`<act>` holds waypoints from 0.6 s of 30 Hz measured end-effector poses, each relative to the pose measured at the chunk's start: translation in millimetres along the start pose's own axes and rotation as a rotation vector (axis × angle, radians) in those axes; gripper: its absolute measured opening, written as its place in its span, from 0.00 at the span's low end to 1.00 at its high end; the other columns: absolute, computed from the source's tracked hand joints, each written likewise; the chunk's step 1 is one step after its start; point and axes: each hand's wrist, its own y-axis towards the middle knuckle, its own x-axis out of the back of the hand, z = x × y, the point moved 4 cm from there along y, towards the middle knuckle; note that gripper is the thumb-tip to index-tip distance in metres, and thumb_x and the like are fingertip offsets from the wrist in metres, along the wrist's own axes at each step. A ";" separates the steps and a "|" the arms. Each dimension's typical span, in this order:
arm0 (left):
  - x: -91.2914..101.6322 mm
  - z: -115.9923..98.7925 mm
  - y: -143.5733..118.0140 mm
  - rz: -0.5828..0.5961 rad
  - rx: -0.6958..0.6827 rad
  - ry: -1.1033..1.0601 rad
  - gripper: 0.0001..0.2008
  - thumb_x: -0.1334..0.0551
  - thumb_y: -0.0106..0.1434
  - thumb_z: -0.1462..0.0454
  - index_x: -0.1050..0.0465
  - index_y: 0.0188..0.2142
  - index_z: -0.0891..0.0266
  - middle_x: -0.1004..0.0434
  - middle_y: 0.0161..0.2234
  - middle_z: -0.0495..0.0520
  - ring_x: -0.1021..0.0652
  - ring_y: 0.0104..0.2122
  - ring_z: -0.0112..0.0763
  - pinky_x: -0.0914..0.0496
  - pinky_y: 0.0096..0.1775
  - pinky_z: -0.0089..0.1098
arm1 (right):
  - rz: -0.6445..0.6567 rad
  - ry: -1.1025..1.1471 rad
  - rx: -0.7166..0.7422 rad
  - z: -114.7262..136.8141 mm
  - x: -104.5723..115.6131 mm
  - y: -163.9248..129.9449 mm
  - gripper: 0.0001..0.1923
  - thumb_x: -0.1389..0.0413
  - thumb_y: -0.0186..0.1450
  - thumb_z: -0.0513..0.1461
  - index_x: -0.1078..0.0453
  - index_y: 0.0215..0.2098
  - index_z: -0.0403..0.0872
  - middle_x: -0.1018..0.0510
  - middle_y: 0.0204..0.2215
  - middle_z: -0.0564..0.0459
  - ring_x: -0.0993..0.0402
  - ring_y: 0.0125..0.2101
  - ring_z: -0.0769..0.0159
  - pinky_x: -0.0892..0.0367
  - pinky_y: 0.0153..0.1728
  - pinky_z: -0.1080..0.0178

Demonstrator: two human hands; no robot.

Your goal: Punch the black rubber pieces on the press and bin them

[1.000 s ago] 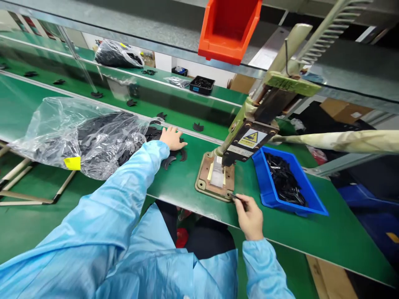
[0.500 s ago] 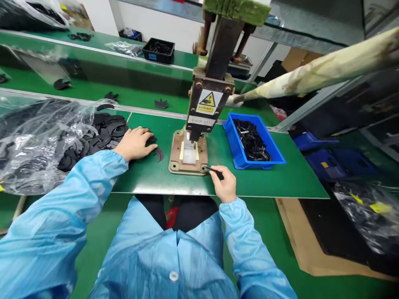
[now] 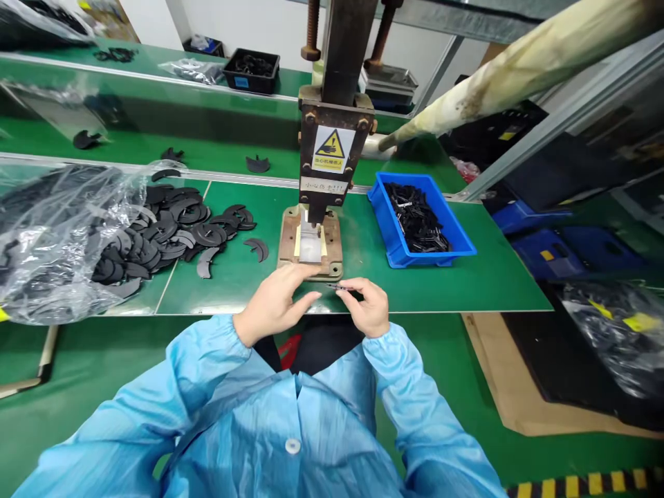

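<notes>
Press column [image 3: 345, 41]: the top edge cuts it off, so we cannot see its upper part.
Wrapped lever [image 3: 519, 66]: it runs out past the right edge; its far end is out of our view.
Clear bag [image 3: 57, 242]: the left edge cuts it off, and glare blurs the black pieces inside.
Thin dark tool [image 3: 339, 286]: pinched in the right hand [image 3: 368, 312]; too small for us to identify.
Left hand [image 3: 274, 304]: we cannot tell whether its fingers hold anything.
Warning label [image 3: 328, 150]: its small print is unreadable to us.

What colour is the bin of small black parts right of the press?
Blue. The bin shows plainly in the head view.
</notes>
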 end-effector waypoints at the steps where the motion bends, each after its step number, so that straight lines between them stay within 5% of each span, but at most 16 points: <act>1: -3.5 -1.4 -1.1 0.004 -0.001 -0.016 0.21 0.36 0.75 0.58 0.31 0.64 0.56 0.19 0.57 0.60 0.19 0.57 0.43 0.24 0.58 0.44 | 0.009 0.010 0.010 3.6 -0.7 -1.4 0.06 0.34 0.68 0.42 0.20 0.43 0.52 0.12 0.36 0.53 0.14 0.35 0.65 0.17 0.40 0.60; 18: 7.8 -14.8 -0.4 0.011 -0.209 0.021 0.08 0.38 0.75 0.66 0.22 0.51 0.55 0.13 0.46 0.55 0.16 0.46 0.36 0.26 0.48 0.40 | 0.155 0.079 0.107 28.3 -3.5 6.9 0.08 0.34 0.68 0.40 0.21 0.47 0.53 0.12 0.39 0.53 0.14 0.39 0.64 0.17 0.44 0.59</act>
